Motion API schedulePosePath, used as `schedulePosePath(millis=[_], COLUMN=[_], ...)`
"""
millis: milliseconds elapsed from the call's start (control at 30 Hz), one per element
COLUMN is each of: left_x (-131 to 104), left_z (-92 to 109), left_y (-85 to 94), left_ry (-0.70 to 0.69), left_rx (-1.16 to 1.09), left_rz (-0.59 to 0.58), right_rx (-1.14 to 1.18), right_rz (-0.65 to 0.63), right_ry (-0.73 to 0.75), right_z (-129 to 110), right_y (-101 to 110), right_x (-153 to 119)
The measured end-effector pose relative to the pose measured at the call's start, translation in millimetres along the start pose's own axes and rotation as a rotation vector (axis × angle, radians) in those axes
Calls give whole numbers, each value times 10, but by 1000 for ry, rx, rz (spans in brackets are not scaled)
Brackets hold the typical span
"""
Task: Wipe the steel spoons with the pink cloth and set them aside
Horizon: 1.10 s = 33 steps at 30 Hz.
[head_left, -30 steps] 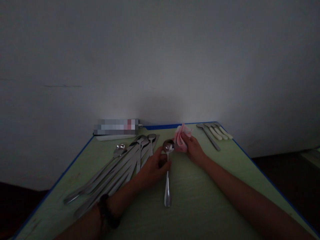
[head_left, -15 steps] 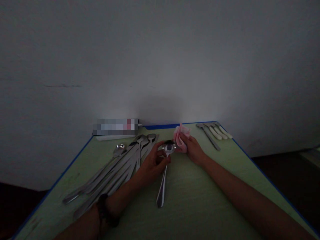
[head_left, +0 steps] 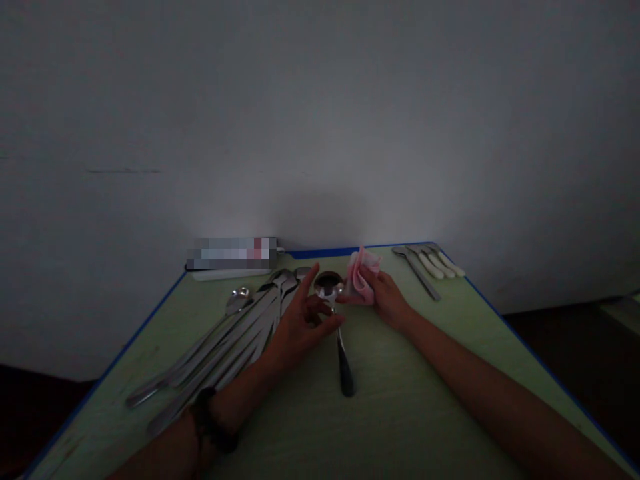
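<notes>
Spoon [head_left: 329, 285] between left hand [head_left: 298, 328], pinching its neck, and right hand [head_left: 389, 299], clutching pink cloth [head_left: 361, 280]

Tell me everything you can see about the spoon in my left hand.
The spoon is shiny and looks like metal, with a rounded, reflective bowl, a narrow neck and a handle that widens and looks dark towards its end. The bowl points towards the wall, the handle back towards you, angled slightly right. Your left hand holds it around the neck. The bowl is beside the pink cloth; whether they touch is unclear.
</notes>
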<state>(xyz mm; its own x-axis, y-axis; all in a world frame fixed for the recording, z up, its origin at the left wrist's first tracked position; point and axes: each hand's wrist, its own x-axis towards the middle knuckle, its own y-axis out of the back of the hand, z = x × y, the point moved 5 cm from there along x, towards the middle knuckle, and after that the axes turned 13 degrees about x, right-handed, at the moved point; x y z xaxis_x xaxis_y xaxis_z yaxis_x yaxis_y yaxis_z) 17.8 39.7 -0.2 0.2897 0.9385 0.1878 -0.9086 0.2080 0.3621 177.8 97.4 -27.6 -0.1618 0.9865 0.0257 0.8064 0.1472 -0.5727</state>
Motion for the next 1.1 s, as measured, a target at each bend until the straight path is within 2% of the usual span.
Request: schedulePosePath(millis=[367, 900, 1100], left_x=[11, -43, -101], left_z=[75, 186, 257], left_y=[59, -11, -8], left_ry=[-22, -46, -91], left_rx=[64, -93, -93], left_rz=[121, 60, 90], right_rx=[111, 101, 103], right_rz=[54, 68, 76], right_ry=[-38, -21, -30], right_z=[-57, -69, -75], right_y=[-17, -4, -17], right_x=[5, 18, 13])
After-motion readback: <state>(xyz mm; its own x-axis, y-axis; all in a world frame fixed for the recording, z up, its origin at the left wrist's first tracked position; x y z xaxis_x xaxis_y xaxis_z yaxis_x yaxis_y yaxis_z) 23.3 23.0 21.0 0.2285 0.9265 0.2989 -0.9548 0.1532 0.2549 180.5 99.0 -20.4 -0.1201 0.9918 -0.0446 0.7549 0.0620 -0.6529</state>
